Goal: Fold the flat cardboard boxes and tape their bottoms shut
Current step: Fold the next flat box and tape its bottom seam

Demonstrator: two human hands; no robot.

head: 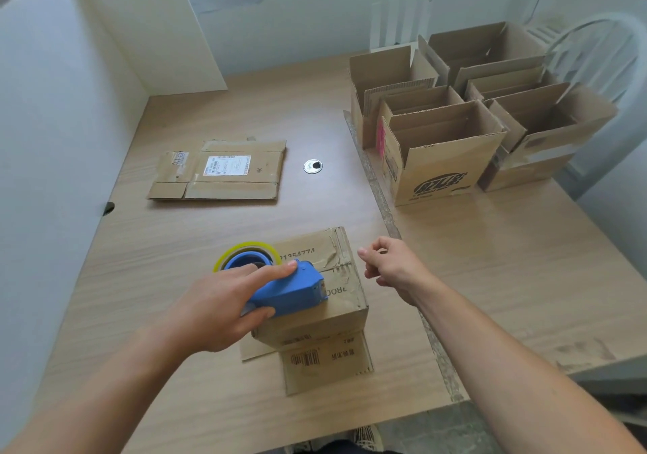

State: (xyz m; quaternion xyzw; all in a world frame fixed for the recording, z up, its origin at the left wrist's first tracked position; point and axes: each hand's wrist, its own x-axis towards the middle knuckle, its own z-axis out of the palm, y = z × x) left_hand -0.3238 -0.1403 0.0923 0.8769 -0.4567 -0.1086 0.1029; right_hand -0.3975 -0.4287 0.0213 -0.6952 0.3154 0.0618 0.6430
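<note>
Cardboard box (346,299) stands bottom-up near the front edge of the table (525,278), with its open flaps spread out on the wood. The left hand (217,308) grips the blue tape dispenser (290,292) and presses it on top of the box, by the seam. The right hand (388,268) hangs just beside the box's right side, fingers loose, holding nothing. To do this well, I think the free hand should hold the box still while the tape runs straight along the seam, then rub it flat. A flat cardboard box (224,170) lies toward the far left. Folded boxes (441,159) stand at the far right corner.
</note>
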